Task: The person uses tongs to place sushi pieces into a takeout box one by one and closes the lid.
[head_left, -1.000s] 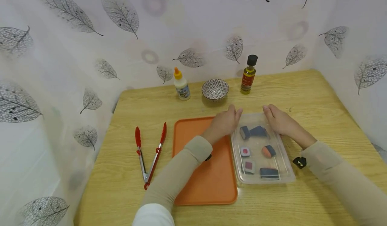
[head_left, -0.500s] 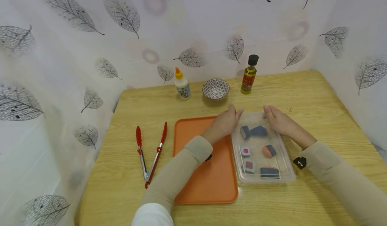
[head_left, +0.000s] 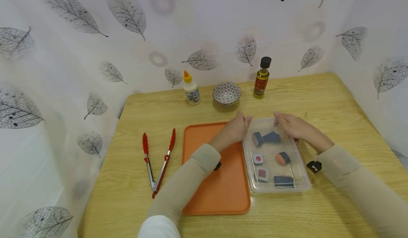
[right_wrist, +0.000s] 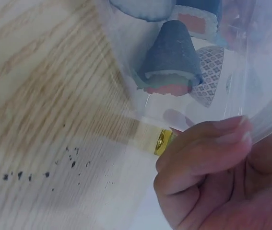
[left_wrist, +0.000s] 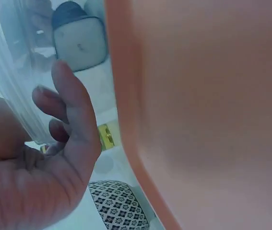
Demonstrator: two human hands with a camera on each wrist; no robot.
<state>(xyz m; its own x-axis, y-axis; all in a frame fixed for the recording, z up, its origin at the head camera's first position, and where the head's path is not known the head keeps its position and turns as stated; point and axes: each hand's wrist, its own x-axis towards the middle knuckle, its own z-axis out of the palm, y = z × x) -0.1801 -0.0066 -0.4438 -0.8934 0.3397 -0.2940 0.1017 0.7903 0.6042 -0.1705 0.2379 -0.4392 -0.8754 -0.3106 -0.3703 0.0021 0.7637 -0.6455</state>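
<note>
A clear plastic container with a clear lid holds several toy sushi pieces and lies on the wooden table, right of an orange tray. My left hand touches the container's far left corner with loosely bent fingers, beside the clear wall. My right hand is at the far right corner, its fingers curled on the container's clear rim. A cone-shaped sushi piece shows through the plastic.
Red tongs lie left of the tray. Along the back wall stand a glue bottle, a patterned bowl and an oil bottle. Leaf-print curtains close in three sides. Bare wood lies right of the container.
Both hands have shifted slightly left along the container's far edge, and the right hand's fingers have curled in. The container and everything else stay in place.
</note>
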